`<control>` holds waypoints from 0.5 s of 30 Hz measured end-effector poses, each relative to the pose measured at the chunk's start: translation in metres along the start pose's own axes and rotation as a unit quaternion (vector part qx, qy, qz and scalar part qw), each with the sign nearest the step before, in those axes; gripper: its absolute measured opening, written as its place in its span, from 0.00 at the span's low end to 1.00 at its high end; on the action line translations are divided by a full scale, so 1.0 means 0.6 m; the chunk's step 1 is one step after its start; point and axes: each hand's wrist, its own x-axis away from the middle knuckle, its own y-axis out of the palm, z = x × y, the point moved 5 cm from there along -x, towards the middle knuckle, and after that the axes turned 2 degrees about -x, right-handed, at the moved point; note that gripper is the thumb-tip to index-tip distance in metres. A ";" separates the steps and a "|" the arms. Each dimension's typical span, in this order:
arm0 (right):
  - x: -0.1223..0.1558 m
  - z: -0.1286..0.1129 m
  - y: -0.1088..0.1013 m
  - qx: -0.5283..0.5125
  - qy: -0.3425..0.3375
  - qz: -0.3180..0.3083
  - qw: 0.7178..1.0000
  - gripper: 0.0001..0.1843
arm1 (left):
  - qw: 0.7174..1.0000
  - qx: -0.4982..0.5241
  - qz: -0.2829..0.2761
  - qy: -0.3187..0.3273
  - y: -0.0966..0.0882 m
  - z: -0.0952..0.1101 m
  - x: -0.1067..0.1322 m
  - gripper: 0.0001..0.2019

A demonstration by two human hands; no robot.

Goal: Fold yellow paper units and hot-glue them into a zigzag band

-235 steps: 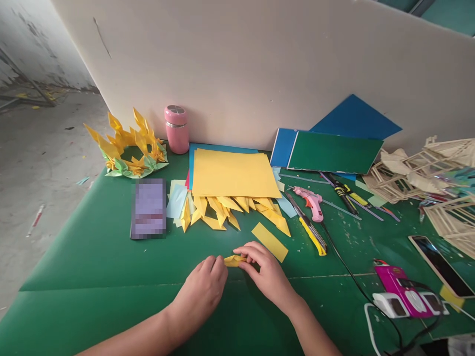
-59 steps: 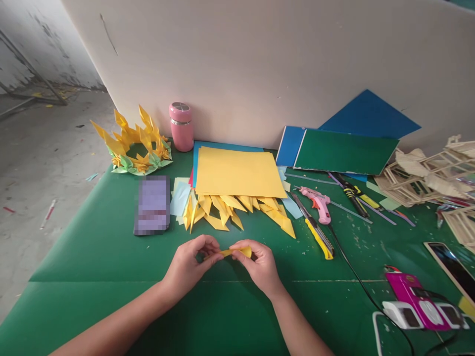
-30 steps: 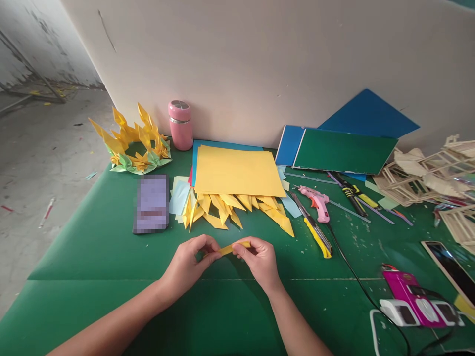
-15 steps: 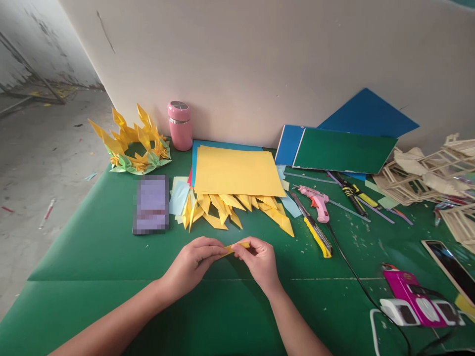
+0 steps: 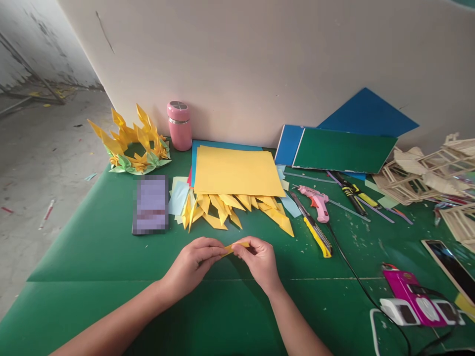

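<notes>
Between my two hands is a small folded piece of yellow paper, raised a little over the green table. My left hand pinches its left end, with the fingers covering much of that side. At the other end, my right hand grips it between thumb and fingers. Just beyond my hands lie several folded yellow paper pieces, partly under a stack of yellow sheets. A yellow paper crown with green leaves stands at the back left.
The green table holds a utility knife, a pink glue gun with a trailing black cord, and a magenta power strip. A pink flask stands by the wall. Wooden stick models and a phone are at right.
</notes>
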 end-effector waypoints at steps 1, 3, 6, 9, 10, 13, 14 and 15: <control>0.000 0.000 0.000 -0.004 0.003 0.000 1.000 0.09 | 1.000 -0.002 0.000 0.001 0.000 0.001 0.000 0.12; 0.000 0.001 0.000 -0.009 0.006 -0.001 1.000 0.09 | 1.000 -0.006 0.004 0.008 0.000 0.002 0.000 0.12; 0.000 0.000 -0.001 -0.009 0.005 -0.002 1.000 0.08 | 1.000 -0.012 0.011 0.021 -0.001 0.005 0.000 0.12; 0.000 -0.001 -0.001 -0.003 0.002 -0.003 1.000 0.09 | 0.999 -0.020 0.014 0.027 -0.001 0.005 0.000 0.12; -0.001 -0.001 -0.001 0.000 0.000 -0.004 1.000 0.09 | 0.999 -0.023 0.013 0.028 -0.001 0.005 0.000 0.12; 0.000 -0.001 0.000 0.031 -0.020 -0.005 0.999 0.09 | 0.999 -0.034 0.015 0.040 -0.001 0.005 0.000 0.11; 0.000 -0.002 0.000 0.054 -0.038 0.001 0.998 0.09 | 0.998 -0.039 0.015 0.044 0.000 0.005 0.000 0.12; 0.001 -0.004 -0.001 0.084 -0.062 0.010 0.995 0.09 | 0.998 -0.045 0.013 0.046 0.000 0.005 0.000 0.12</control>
